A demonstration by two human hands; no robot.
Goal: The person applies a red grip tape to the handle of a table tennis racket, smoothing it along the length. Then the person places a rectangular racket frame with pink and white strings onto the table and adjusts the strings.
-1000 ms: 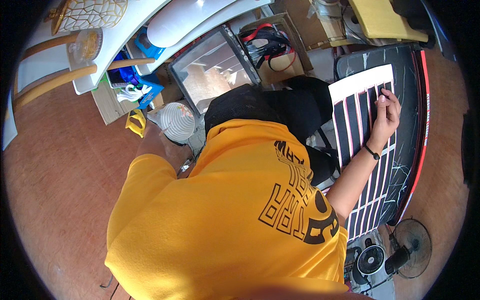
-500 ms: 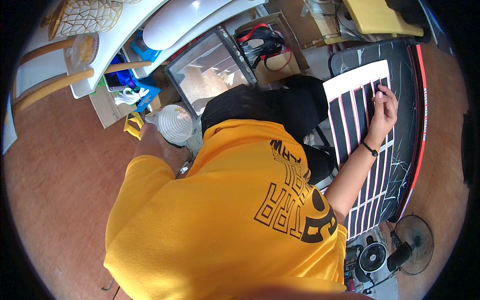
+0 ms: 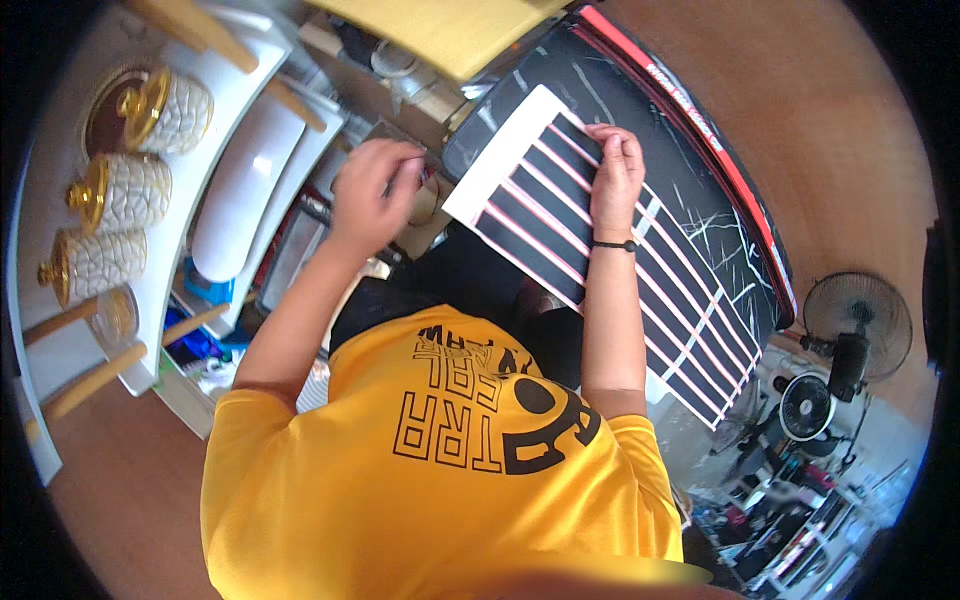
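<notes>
A white-topped sheet of long black strips (image 3: 543, 205), parted by pale pink and white lines, lies slantwise on a scratched black tabletop (image 3: 690, 215). Over its far part is my right hand (image 3: 615, 180), with a dark bracelet at the wrist. Its fingers are bent together at a strip's upper end; what they pinch, if anything, is too small to make out. My left hand (image 3: 375, 195) is raised left of the sheet, apart from it. Motion smears its fingers, so I cannot see if it holds anything.
Red edging (image 3: 690, 110) borders the tabletop's far side. On the left, a white shelf (image 3: 225, 100) bears several gold-lidded patterned jars (image 3: 120, 190). A standing fan (image 3: 850, 310) and a smaller fan (image 3: 806, 406) stand at the right. A yellow panel (image 3: 450, 30) juts in at the top.
My left hand has come up from low beside the yellow-handled tool and white ribbed item toward the sheet. My right hand stays at the sheet's far part. The view has turned.
</notes>
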